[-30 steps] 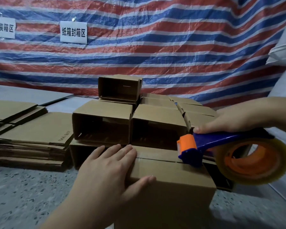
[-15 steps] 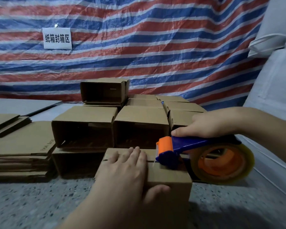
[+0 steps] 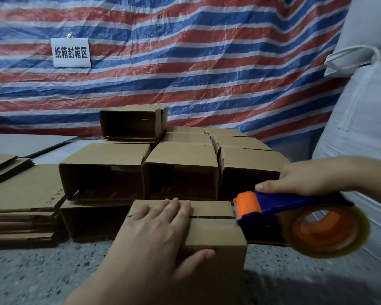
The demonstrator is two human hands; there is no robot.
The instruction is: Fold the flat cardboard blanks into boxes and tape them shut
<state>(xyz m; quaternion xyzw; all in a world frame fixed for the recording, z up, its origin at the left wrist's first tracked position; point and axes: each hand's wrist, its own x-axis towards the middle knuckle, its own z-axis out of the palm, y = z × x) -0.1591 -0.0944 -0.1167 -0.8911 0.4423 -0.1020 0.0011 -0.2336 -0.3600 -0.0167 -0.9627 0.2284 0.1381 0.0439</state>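
**Mid-batch: one box at the tape step, seam not yet sealed**

Head view only. Currently the left hand [image 3: 163, 230] lies flat on top of the box [image 3: 207, 234] in front, fingers straight across the flap seam, thumb down the near face; pressing, not gripping. The right hand [image 3: 304, 179] is wrapped round the blue handle of the tape dispenser [image 3: 295, 214], index finger along the top. Its orange head touches the box's right top edge, right at the end of the seam; the clear tape roll hangs off to the right of the box.

The seam shows as a dark open slit between the two top flaps, with no tape visible on it. So judged: folding of this box is done, taping is only at its start.

Behind it sits a pile of folded boxes [image 3: 180, 168], two layers and one more on top, open ends facing the camera; whether their far ends are taped cannot be told. At left a stack of flat blanks [image 3: 24, 194] waits on the speckled floor [image 3: 42, 271], so plenty is left. A striped tarp [image 3: 185, 62] with a white sign [image 3: 70, 52] hangs behind.
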